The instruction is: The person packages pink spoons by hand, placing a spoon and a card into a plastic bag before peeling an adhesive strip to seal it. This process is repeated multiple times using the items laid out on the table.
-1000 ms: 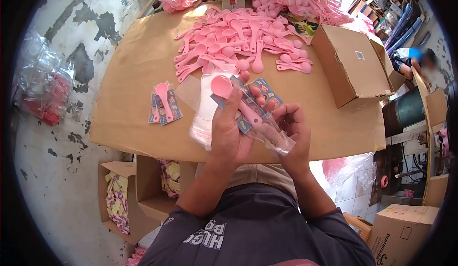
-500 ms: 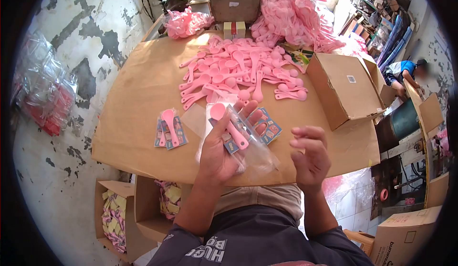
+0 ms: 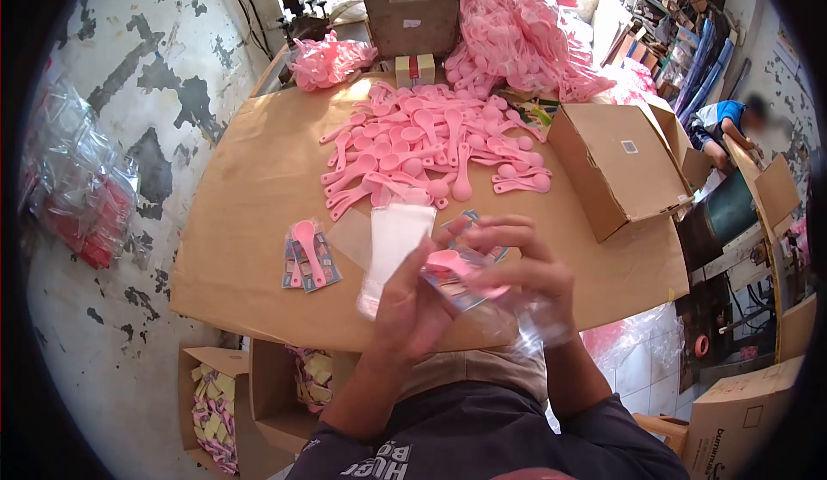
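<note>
My left hand (image 3: 412, 309) is closed around a clear plastic bag holding a pink spoon (image 3: 450, 262) and a blue printed card (image 3: 461, 293). The package is tilted between both hands, above the table's near edge. My right hand (image 3: 538, 277) is at the bag's other end, fingers curled over it and slightly blurred. Loose clear film of the bag (image 3: 527, 329) hangs below the right fingers. Behind my left hand lies a stack of white-looking clear bags (image 3: 398, 243). More blue cards (image 3: 469, 220) are partly hidden behind my hands.
Pink spoons (image 3: 422, 140) are heaped at the table's middle back. Two packed spoons (image 3: 308, 256) lie at left. A cardboard box (image 3: 624, 170) stands at right, bagged spoons (image 3: 525, 32) behind. Open boxes (image 3: 211, 411) sit below left. Another person (image 3: 724, 127) is at far right.
My right hand has moved left to the bag and now meets it. My left hand has tipped the package toward the right, uncovering the stack of bags.
</note>
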`<state>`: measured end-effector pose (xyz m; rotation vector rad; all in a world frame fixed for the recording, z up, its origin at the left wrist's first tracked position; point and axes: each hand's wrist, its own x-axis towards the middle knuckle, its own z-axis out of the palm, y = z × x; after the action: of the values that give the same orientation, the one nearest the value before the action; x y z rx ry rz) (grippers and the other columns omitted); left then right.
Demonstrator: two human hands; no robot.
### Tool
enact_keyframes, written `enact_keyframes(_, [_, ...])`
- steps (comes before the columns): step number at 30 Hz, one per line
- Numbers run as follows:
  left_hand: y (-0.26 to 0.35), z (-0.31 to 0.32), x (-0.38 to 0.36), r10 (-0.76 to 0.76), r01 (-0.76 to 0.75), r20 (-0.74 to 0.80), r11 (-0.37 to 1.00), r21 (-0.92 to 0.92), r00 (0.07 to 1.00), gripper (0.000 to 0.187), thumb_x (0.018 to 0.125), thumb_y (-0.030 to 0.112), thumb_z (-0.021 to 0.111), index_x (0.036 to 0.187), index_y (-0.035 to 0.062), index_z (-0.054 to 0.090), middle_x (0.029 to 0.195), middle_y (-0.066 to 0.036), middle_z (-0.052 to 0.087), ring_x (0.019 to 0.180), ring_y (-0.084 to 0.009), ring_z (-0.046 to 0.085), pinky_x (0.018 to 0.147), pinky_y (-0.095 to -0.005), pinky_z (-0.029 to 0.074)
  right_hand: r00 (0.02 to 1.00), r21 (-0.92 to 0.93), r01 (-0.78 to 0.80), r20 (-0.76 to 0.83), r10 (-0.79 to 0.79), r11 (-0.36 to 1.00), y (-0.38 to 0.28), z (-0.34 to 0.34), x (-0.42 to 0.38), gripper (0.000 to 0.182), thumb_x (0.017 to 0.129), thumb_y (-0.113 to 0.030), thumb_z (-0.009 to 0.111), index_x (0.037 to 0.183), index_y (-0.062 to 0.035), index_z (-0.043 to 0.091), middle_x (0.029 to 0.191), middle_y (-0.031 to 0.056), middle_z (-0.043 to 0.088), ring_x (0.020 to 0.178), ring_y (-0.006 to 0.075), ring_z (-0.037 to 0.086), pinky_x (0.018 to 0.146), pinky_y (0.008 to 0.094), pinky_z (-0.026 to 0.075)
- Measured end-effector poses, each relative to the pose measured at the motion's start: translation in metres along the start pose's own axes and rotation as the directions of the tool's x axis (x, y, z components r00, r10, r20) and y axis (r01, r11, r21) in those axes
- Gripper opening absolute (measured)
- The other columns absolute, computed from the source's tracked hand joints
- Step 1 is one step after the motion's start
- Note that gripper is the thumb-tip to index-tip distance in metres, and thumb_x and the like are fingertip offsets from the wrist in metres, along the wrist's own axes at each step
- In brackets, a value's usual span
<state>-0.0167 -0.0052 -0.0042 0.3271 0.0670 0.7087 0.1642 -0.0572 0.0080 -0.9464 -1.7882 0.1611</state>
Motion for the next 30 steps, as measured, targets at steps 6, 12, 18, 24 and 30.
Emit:
enact_keyframes(6, [0.012, 0.000, 0.002, 0.193, -0.199, 0.058, 0.885, 0.420, 0.980, 0.062, 0.106, 0.031, 0.056, 0.154, -0.0004, 0.033, 0.153, -0.025, 0.047, 0.141, -0.0293, 0.048, 0.115, -0.0405, 0.041, 0.837, 0.394, -0.465, -0.098, 0.539, 0.793, -0.021, -0.001, 0.007, 0.055, 0.090, -0.005, 0.076, 0.141, -0.0012, 0.056, 0.096, 0.0081, 0.074, 0.076, 0.0087, 0.063, 0.076, 0.0250, 0.051])
enact_keyframes(12, [0.005, 0.005, 0.004, 0.226, -0.124, -0.013, 0.579, 0.806, 0.974, 0.046, 0.101, 0.012, 0.065, 0.142, -0.0046, 0.052, 0.128, -0.021, 0.068, 0.111, -0.0136, 0.067, 0.092, -0.0247, 0.052, 0.808, 0.255, -0.574, 0.019, 0.589, 0.778, -0.014, 0.010, -0.005, 0.072, 0.087, -0.006, 0.081, 0.150, -0.0038, 0.044, 0.081, 0.0013, 0.062, 0.070, 0.0057, 0.056, 0.065, 0.0231, 0.046])
enact_keyframes(18, [-0.008, 0.007, 0.004, 0.389, -0.149, -0.036, 0.434, 0.889, 0.921, 0.043, 0.102, 0.011, 0.064, 0.143, 0.0006, 0.054, 0.107, -0.016, 0.077, 0.092, -0.0091, 0.070, 0.076, -0.0218, 0.054, 0.853, 0.080, -0.459, -0.238, 0.464, 0.885, -0.007, 0.006, -0.013, 0.059, 0.085, -0.008, 0.081, 0.139, -0.0060, 0.056, 0.090, 0.0062, 0.065, 0.079, 0.0139, 0.062, 0.072, 0.0296, 0.051])
enact_keyframes(24, [-0.020, 0.020, 0.000, 0.428, -0.139, 0.083, 0.101, 0.985, 0.900, 0.049, 0.100, 0.008, 0.065, 0.146, 0.0040, 0.050, 0.099, -0.015, 0.078, 0.087, -0.0106, 0.073, 0.073, -0.0257, 0.056, 0.946, -0.438, -0.132, -0.325, -0.020, 0.889, -0.007, -0.002, 0.006, 0.035, 0.080, -0.005, 0.079, 0.114, -0.0062, 0.073, 0.114, 0.0105, 0.067, 0.100, 0.0288, 0.062, 0.086, 0.0401, 0.051])
enact_keyframes(30, [-0.021, 0.021, -0.005, 0.346, -0.127, 0.144, -0.070, 0.989, 0.927, 0.055, 0.098, 0.005, 0.066, 0.149, 0.0063, 0.048, 0.123, -0.014, 0.072, 0.084, -0.0186, 0.076, 0.070, -0.0296, 0.056, 0.939, -0.488, -0.090, -0.333, -0.090, 0.868, -0.003, 0.004, 0.009, 0.027, 0.078, -0.002, 0.079, 0.104, -0.0052, 0.075, 0.117, 0.0080, 0.068, 0.101, 0.0294, 0.061, 0.085, 0.0408, 0.051])
